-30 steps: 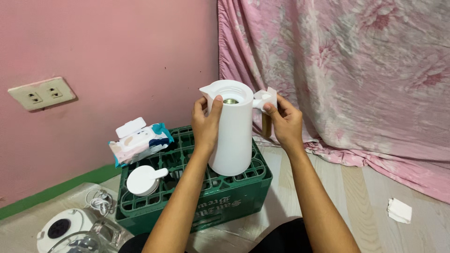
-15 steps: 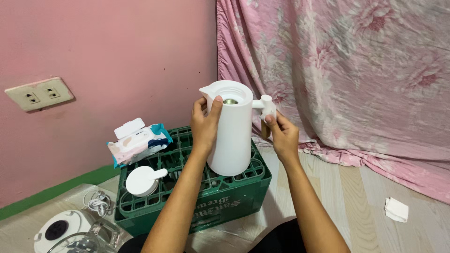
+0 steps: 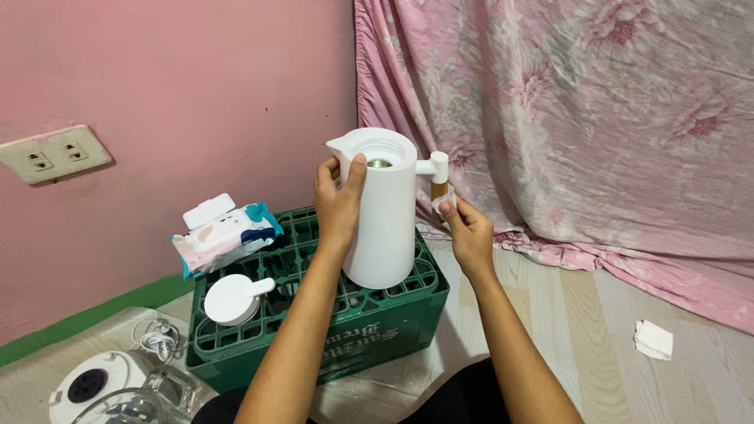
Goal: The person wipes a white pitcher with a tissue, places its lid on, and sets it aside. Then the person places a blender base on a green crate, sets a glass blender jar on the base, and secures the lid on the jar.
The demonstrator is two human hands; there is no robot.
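While the white jug (image 3: 382,216) stands upright on the green crate (image 3: 397,318), lid off and mouth open, it reads as a rigid, smooth-walled vessel: probably slippery on the bare side, likely light if empty, though its fill cannot be judged since only a dark patch shows inside the neck. Best purchase looks to be the upper body just under the rim, or the handle (image 3: 438,177) at 3 o'clock. Left hand (image 3: 338,206) is wrapped around the upper body at 9 o'clock, thumb hooked over the rim, fingers closed against the wall. Right hand (image 3: 467,232) sits just beside the lower handle, fingertips pinched on a small whitish scrap (image 3: 441,202) pressed to the brown section of the handle; whether tissue or wipe, cannot tell. Spout points to 10 o'clock. Far side of the jug and its base contact are hidden. On the crate at 8 o'clock lies a round white lid (image 3: 233,298); at 9 o'clock a pack of wipes (image 3: 224,235). A white appliance (image 3: 94,389) at far 8 o'clock is cut off by the frame edge. A crumpled tissue (image 3: 653,339) lies on the floor at 4 o'clock, well apart.
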